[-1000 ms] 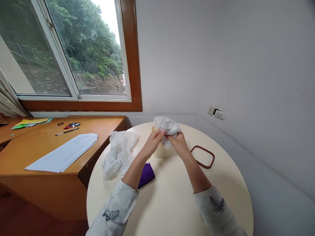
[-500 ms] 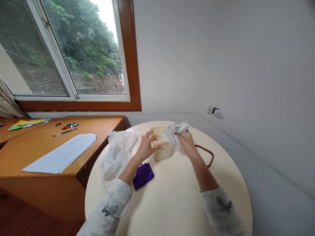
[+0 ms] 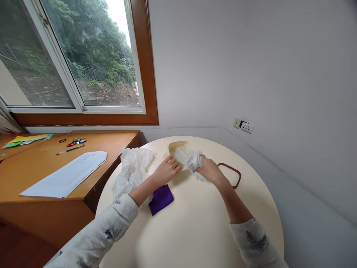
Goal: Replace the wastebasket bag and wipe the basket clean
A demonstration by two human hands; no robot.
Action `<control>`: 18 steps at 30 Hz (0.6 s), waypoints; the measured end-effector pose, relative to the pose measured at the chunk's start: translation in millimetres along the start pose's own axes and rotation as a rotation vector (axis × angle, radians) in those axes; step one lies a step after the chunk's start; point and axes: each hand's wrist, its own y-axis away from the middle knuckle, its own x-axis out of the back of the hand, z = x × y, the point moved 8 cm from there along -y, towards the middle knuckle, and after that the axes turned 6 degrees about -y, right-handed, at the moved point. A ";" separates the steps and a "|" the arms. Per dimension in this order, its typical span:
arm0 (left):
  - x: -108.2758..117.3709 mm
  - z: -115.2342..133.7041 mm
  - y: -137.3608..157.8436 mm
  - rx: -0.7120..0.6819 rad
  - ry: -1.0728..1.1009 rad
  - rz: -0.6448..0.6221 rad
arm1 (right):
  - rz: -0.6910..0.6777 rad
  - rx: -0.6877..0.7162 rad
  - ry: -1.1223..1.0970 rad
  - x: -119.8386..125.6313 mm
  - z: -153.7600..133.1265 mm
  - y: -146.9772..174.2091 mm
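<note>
A small cream plastic bin (image 3: 175,145) stands toward the far side of the round table, its mouth showing. My left hand (image 3: 166,171) is closed on the bin's near left rim, fingers curled over it. In my right hand (image 3: 209,169) is the bunched end of a white plastic bag (image 3: 195,161), whose thin part stretches back into the bin. What else lies inside the bin is hidden by the bag. A second crumpled white plastic bag (image 3: 134,167) lies left of my left hand, and a folded purple cloth (image 3: 161,200) lies below my left wrist.
A brown rounded frame (image 3: 238,179) lies on the white round table (image 3: 195,230), right of my right hand. To the left, a wooden desk (image 3: 36,163) bears papers (image 3: 69,175), a pen (image 3: 70,149) and small items. A wall with a socket (image 3: 247,127) rises behind.
My right hand has come lower and nearer with the bunched bag, stretching it from the bin. The bin's mouth now faces me more, and my left fingers have closed on its rim.
</note>
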 end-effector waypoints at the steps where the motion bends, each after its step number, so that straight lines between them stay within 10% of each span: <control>1: -2.1 3.0 1.5 -0.014 -0.016 -0.009 | -0.016 -0.010 0.059 -4.9 1.5 0.0; 10: -16.5 29.2 12.6 -0.120 -0.197 -0.097 | -0.226 -0.045 0.301 -36.6 8.4 5.9; 18: -14.2 27.0 5.2 -0.067 -0.160 -0.105 | -0.255 0.011 -0.343 -17.2 -11.4 15.7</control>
